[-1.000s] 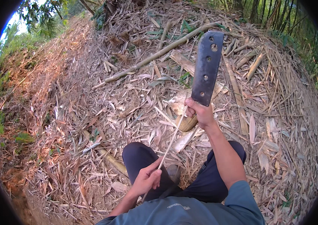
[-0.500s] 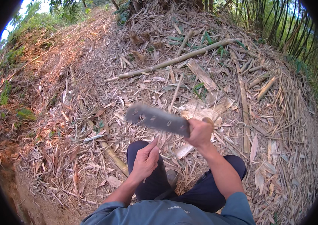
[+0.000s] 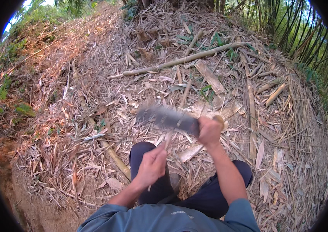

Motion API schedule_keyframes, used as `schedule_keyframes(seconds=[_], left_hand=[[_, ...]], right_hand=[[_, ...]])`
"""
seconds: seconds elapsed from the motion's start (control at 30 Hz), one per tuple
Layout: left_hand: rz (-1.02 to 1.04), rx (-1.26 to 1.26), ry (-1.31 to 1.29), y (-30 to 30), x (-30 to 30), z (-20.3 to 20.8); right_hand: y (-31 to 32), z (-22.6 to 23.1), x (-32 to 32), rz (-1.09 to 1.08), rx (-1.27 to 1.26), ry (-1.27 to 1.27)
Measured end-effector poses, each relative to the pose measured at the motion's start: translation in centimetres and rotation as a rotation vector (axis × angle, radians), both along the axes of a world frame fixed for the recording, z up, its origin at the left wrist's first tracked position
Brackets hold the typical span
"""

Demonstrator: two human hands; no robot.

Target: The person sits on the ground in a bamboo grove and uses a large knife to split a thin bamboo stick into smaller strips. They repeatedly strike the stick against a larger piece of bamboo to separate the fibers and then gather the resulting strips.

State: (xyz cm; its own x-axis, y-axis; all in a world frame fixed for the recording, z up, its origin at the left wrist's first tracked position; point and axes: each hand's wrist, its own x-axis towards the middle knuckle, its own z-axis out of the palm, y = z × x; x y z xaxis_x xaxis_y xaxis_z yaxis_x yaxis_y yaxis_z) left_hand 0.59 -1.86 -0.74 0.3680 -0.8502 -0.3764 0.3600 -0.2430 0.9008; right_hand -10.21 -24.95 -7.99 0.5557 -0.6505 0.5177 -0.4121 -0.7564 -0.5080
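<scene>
My left hand [image 3: 152, 166] is closed round a thin bamboo stick [image 3: 167, 140] over my left knee. A short end sticks out below the fist, and the stick appears to carry on past the blade, away from me. My right hand [image 3: 209, 132] grips the handle of a machete [image 3: 179, 120]. Its broad, dark blade points left and crosses over the stick, smeared by motion toward its tip. Whether the blade touches the stick, I cannot tell. The round wooden handle end [image 3: 219, 120] shows beyond my right fist.
Dry leaves and bamboo shavings cover the ground. A long bamboo pole [image 3: 179, 61] lies across the far side; another piece [image 3: 115, 159] lies left of my knee. A flat wood slab [image 3: 210, 77] and cut bamboo lengths [image 3: 275, 95] lie ahead and right. Bamboo stems [image 3: 287, 34] stand at far right.
The machete and my right hand have shifted slightly right, and the blade is more blurred. My left hand, still holding the stick, has moved a little right.
</scene>
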Motion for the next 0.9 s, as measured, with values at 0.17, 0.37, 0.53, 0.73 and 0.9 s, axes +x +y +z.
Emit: schedule_keyframes(seconds=[0.17,0.37,0.53,0.73,0.9], left_hand=[[-0.039,0.012,-0.070,0.9,-1.8,1.4],[-0.014,0.063,-0.196,-0.2,-0.5,1.1],[-0.052,0.082,-0.122,1.6,-2.0,1.2],[0.039,0.100,-0.128,1.2,-1.0,0.0],[-0.092,0.066,-0.088,3.2,-2.6,0.9]], right_hand=[[-2.3,-2.1,-0.6,-0.057,0.134,-0.102],[1.1,-1.7,1.5,0.186,-0.077,-0.128],[-2.0,-1.6,-0.2,-0.012,0.160,-0.001],[1.8,-0.6,1.4,0.182,-0.095,0.013],[-1.9,-0.6,-0.4,-0.085,0.484,0.087]])
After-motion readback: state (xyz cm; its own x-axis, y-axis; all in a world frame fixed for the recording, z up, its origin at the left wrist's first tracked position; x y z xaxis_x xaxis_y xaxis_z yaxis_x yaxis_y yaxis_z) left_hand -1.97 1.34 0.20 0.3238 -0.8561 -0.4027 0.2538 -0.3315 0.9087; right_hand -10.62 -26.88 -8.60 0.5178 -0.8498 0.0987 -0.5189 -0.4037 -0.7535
